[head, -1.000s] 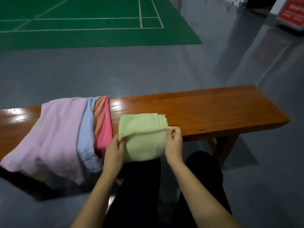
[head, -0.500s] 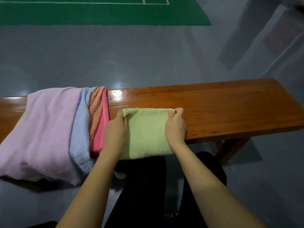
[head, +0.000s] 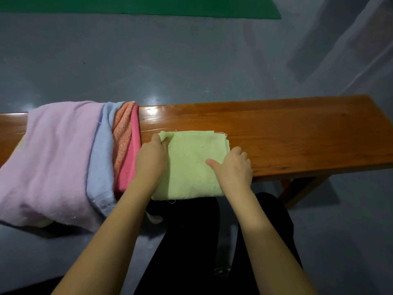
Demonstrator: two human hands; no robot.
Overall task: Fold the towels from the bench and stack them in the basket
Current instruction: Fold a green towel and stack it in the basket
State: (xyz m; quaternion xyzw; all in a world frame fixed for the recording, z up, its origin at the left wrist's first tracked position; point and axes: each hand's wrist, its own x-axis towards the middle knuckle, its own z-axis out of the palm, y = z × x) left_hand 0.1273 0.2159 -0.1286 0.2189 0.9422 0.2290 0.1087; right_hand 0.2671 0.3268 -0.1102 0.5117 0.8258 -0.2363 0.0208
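Note:
A light green towel (head: 191,165) lies folded into a rectangle on the wooden bench (head: 287,135), its near edge hanging slightly over the front. My left hand (head: 152,156) holds the towel's far left corner, thumb on top. My right hand (head: 231,165) sits at the right edge, thumb lying on the cloth and fingers curled over the stacked layers. Left of the green towel, a heap of unfolded towels drapes over the bench: lilac (head: 57,158), pale blue (head: 100,158), orange (head: 122,135) and pink-red (head: 129,162). No basket is in view.
The bench stretches bare to the right of the green towel. Grey floor lies beyond it, with a green court mat (head: 138,7) at the far top. My dark-trousered legs (head: 191,241) are below the bench's front edge.
The near half of the green towel was lifted, folded away from me and laid flat. My right hand has since slid back along the right edge towards me.

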